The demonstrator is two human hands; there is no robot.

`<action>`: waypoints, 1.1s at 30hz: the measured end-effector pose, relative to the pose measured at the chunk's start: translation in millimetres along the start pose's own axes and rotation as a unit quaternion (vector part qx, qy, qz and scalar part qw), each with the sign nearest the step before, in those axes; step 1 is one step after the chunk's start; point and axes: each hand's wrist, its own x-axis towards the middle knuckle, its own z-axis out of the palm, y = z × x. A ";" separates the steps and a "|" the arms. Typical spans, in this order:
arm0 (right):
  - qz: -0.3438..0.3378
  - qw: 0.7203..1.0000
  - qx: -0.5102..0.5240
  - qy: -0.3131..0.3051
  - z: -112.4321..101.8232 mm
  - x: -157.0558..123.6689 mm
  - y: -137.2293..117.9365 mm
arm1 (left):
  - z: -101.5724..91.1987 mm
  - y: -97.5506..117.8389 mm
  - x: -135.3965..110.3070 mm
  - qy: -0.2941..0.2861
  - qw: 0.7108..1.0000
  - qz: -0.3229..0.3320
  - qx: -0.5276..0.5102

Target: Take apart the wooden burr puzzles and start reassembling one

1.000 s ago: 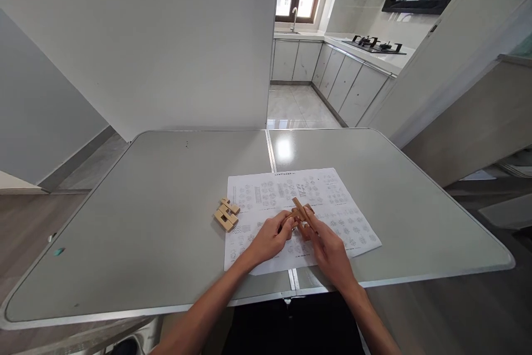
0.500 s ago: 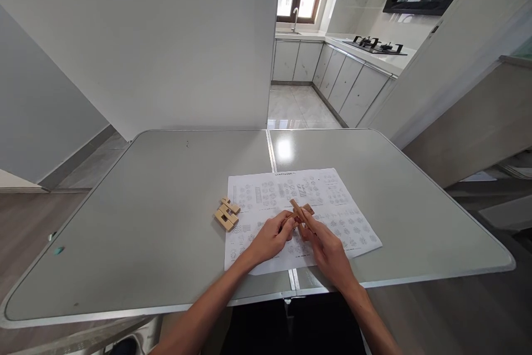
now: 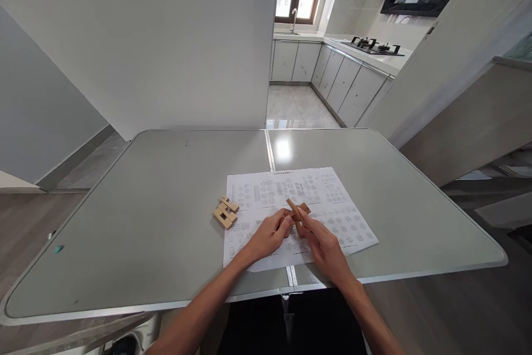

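My left hand (image 3: 272, 232) and my right hand (image 3: 324, 243) meet above a printed sheet. Between them they hold crossed wooden puzzle pieces (image 3: 294, 208), one stick pointing up and away from me. The fingers of both hands are closed on the wood and hide part of it, so I cannot tell how the pieces join. Under the hands lies the white instruction sheet (image 3: 253, 191), covered with small line drawings. By its left edge rest several notched wooden puzzle pieces (image 3: 225, 214), lying close together.
The grey table (image 3: 145, 222) has a metal seam down its middle and a raised light rim. A small teal bit (image 3: 59, 248) lies near its left edge. Beyond a white wall (image 3: 187, 39) is a kitchen with a gas stove (image 3: 372, 46).
Both hands keep hold of the wooden pieces, which have shifted very slightly. The whole view has moved a little; the pieces beside the sheet lie as before.
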 end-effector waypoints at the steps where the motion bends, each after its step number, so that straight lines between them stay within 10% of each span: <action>1: -0.003 1.000 -0.001 0.000 0.0 0.3 -0.4 | -0.2 0.0 0.3 0.001 1.000 0.001 0.002; 33: 0.014 0.999 -0.031 0.010 3.2 2.2 -1.2 | 1.3 2.9 2.7 0.015 0.998 0.000 -0.060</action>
